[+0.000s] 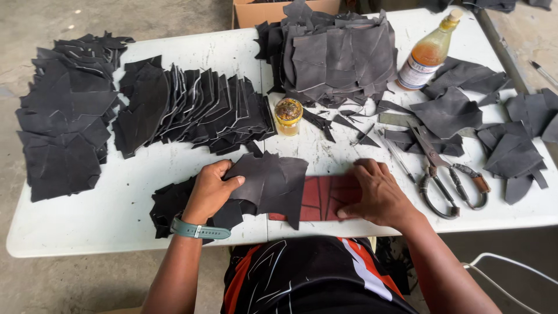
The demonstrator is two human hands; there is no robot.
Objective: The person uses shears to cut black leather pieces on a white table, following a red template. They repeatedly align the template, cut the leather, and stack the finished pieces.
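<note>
Left hand (210,189): your fingers curl, gripping the dark cutout (273,181).
Right hand (378,195): at 3 o'clock, your fingers flat, pressing the red sheet (325,197).

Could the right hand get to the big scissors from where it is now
Probably yes. The right hand lies flat on the red piece, and the scissors lie just beside it on the white table, with only bare tabletop between.

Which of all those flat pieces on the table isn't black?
The dark red piece under the right hand, at the table's near edge. Every other piece is black or dark grey, including the one the left hand holds.
</note>
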